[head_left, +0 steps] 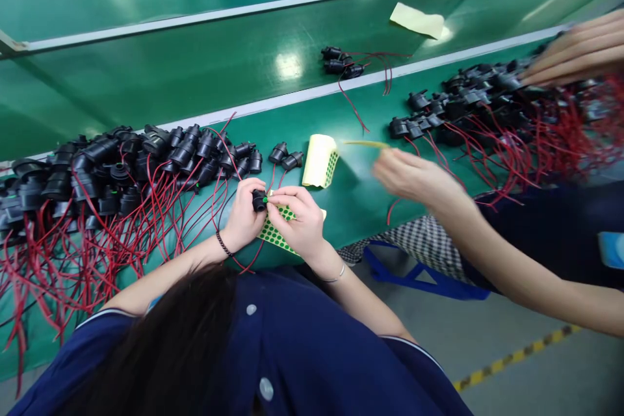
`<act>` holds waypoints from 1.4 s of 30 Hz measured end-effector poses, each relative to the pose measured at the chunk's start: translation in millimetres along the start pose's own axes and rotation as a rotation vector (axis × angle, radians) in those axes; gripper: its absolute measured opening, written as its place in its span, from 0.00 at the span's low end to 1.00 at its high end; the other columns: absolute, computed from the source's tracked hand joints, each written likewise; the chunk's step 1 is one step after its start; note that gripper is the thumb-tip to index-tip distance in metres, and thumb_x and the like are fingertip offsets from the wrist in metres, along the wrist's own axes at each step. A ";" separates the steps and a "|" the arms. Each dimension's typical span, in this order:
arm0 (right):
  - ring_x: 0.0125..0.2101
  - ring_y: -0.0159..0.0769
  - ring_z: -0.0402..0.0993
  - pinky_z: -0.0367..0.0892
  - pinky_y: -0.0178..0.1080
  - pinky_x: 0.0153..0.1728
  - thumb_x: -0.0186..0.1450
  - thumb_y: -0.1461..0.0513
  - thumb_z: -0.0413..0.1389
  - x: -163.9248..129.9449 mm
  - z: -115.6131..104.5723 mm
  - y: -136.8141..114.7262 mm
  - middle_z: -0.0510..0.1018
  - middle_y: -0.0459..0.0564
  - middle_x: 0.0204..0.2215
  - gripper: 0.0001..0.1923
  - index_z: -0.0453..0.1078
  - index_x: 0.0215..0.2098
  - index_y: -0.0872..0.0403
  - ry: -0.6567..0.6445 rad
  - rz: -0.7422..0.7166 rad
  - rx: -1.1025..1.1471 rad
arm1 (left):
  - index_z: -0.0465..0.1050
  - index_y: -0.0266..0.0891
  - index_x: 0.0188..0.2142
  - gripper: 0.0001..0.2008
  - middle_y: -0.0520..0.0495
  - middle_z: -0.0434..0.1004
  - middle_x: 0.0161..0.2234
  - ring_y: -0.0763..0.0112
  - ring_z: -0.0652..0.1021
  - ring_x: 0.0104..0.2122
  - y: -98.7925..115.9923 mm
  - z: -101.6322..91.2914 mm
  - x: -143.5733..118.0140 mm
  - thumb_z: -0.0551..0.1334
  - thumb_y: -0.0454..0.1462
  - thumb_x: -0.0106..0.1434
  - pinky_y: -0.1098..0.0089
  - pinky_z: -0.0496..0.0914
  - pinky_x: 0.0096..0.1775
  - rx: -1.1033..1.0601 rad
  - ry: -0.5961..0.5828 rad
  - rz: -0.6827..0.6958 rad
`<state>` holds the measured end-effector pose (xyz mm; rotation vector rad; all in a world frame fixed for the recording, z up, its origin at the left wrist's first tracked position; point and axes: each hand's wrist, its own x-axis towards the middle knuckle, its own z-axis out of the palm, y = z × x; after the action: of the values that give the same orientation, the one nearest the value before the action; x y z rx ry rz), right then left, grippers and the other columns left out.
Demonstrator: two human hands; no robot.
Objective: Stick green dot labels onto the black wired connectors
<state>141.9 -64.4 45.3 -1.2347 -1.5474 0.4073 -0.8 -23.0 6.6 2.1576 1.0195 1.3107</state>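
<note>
My left hand (244, 216), a dark bracelet on its wrist, is closed around a small black cylindrical part (259, 201). At that part's end shows a small green round sticker (265, 199), pinched between the thumb and forefinger of my right hand (301, 220). Beneath my right hand lies a yellow sheet of green round stickers (275, 234), partly covered by it. Two more black parts with red wires (292, 160) rest just beyond my hands, beside a curled yellow sticker sheet (319, 161).
A heap of black wired parts (97, 175) spreads over the green bench at left. Another heap (480, 94) lies at right, where a co-worker's hand (409, 172) holds a yellow strip and another hand (580, 49) reaches over. Several parts (341, 64) and pale paper (416, 19) lie farther back.
</note>
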 end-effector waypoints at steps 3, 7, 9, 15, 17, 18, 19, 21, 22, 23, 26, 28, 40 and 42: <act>0.37 0.39 0.79 0.78 0.43 0.39 0.64 0.67 0.59 0.5 0.1 0.4 0.80 0.52 0.35 0.07 0.78 0.36 0.49 0.011 -0.043 -0.036 | 0.60 0.42 0.49 0.18 0.43 0.69 0.46 0.64 0.74 0.48 -0.9 1.3 -0.8 0.57 0.27 0.61 0.59 0.74 0.48 0.009 0.003 0.021; 0.36 0.37 0.79 0.78 0.41 0.37 0.65 0.68 0.59 1.9 -0.1 0.8 0.80 0.51 0.34 0.07 0.78 0.35 0.51 0.018 -0.086 -0.056 | 0.60 0.42 0.48 0.17 0.43 0.68 0.46 0.64 0.74 0.47 -1.8 3.7 -1.3 0.57 0.27 0.61 0.59 0.74 0.48 0.014 0.023 0.039; 0.35 0.36 0.80 0.78 0.40 0.37 0.65 0.68 0.59 2.3 0.5 1.3 0.80 0.51 0.33 0.07 0.78 0.36 0.51 0.029 -0.115 -0.059 | 0.60 0.42 0.48 0.17 0.43 0.68 0.46 0.64 0.74 0.47 -1.9 4.6 -1.4 0.56 0.27 0.61 0.59 0.74 0.47 0.018 0.032 0.034; 0.36 0.35 0.80 0.79 0.38 0.37 0.66 0.69 0.59 2.8 2.8 5.5 0.80 0.51 0.35 0.08 0.78 0.38 0.51 0.022 -0.196 -0.044 | 0.60 0.43 0.48 0.16 0.43 0.69 0.47 0.64 0.74 0.47 -0.9 4.4 -2.5 0.57 0.28 0.61 0.59 0.73 0.49 -0.008 0.040 -0.008; 0.37 0.35 0.80 0.79 0.38 0.38 0.66 0.68 0.59 3.0 2.3 6.9 0.80 0.51 0.35 0.07 0.77 0.39 0.52 -0.001 -0.194 -0.030 | 0.59 0.43 0.48 0.16 0.44 0.68 0.47 0.64 0.74 0.48 -0.3 3.8 -2.4 0.57 0.28 0.61 0.59 0.73 0.49 -0.025 0.034 -0.024; 0.37 0.35 0.80 0.79 0.38 0.38 0.67 0.68 0.58 3.1 1.9 7.2 0.80 0.52 0.36 0.07 0.77 0.40 0.52 -0.018 -0.184 -0.019 | 0.59 0.43 0.48 0.17 0.44 0.68 0.47 0.64 0.74 0.47 0.1 3.4 -2.1 0.57 0.28 0.61 0.59 0.73 0.49 -0.035 0.031 -0.034; 0.38 0.35 0.80 0.79 0.39 0.39 0.67 0.68 0.58 3.2 1.4 7.4 0.81 0.52 0.37 0.08 0.77 0.41 0.52 -0.034 -0.167 -0.005 | 0.59 0.43 0.48 0.17 0.44 0.68 0.47 0.64 0.74 0.47 0.6 3.0 -1.7 0.57 0.28 0.61 0.59 0.73 0.49 -0.047 0.029 -0.042; 0.40 0.37 0.80 0.79 0.42 0.42 0.67 0.67 0.58 3.1 0.6 7.1 0.81 0.52 0.39 0.08 0.77 0.43 0.52 -0.053 -0.117 0.028 | 0.60 0.42 0.47 0.17 0.44 0.68 0.46 0.64 0.74 0.47 1.4 2.1 -0.7 0.58 0.28 0.60 0.59 0.72 0.49 -0.069 0.033 -0.055; 0.42 0.38 0.80 0.79 0.43 0.44 0.67 0.67 0.58 2.9 0.4 6.9 0.81 0.53 0.40 0.09 0.77 0.44 0.52 -0.054 -0.093 0.043 | 0.60 0.42 0.47 0.17 0.44 0.68 0.46 0.64 0.74 0.47 1.7 1.7 -0.2 0.58 0.28 0.60 0.59 0.72 0.49 -0.077 0.039 -0.060; 0.43 0.39 0.79 0.78 0.44 0.45 0.67 0.67 0.58 2.6 0.5 6.7 0.81 0.53 0.41 0.10 0.77 0.46 0.52 -0.054 -0.077 0.054 | 0.60 0.42 0.47 0.17 0.44 0.68 0.46 0.64 0.74 0.47 1.9 1.4 0.3 0.58 0.28 0.60 0.60 0.72 0.49 -0.080 0.044 -0.063; 0.44 0.39 0.79 0.78 0.45 0.46 0.68 0.67 0.56 0.9 2.2 6.4 0.80 0.54 0.42 0.12 0.76 0.48 0.51 -0.055 -0.078 0.062 | 0.60 0.43 0.47 0.16 0.44 0.68 0.46 0.64 0.74 0.47 1.7 1.0 0.7 0.59 0.29 0.62 0.59 0.72 0.49 -0.070 0.052 -0.066; 0.44 0.39 0.79 0.78 0.44 0.46 0.69 0.67 0.55 -0.9 4.1 6.5 0.80 0.54 0.42 0.12 0.76 0.48 0.51 -0.062 -0.093 0.053 | 0.60 0.43 0.48 0.15 0.44 0.69 0.46 0.64 0.74 0.47 1.4 1.2 0.0 0.58 0.29 0.63 0.59 0.72 0.49 -0.061 0.049 -0.064; 0.44 0.39 0.79 0.78 0.45 0.45 0.67 0.68 0.55 3.3 0.6 8.6 0.81 0.52 0.40 0.11 0.75 0.44 0.50 -0.117 -0.053 0.147 | 0.60 0.42 0.48 0.16 0.44 0.68 0.46 0.64 0.74 0.47 2.8 0.5 1.0 0.59 0.28 0.62 0.59 0.73 0.49 -0.044 0.035 -0.043; 0.43 0.39 0.80 0.78 0.44 0.44 0.66 0.67 0.58 6.9 -0.6 9.1 0.81 0.52 0.40 0.08 0.75 0.42 0.51 -0.116 0.021 0.204 | 0.59 0.42 0.48 0.16 0.44 0.69 0.46 0.64 0.74 0.47 2.6 -0.9 2.9 0.59 0.28 0.61 0.59 0.73 0.49 -0.034 0.035 -0.044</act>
<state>147.6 -55.0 42.0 -1.0856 -1.5488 0.6442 0.2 -22.5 10.4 2.0820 1.0452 1.3404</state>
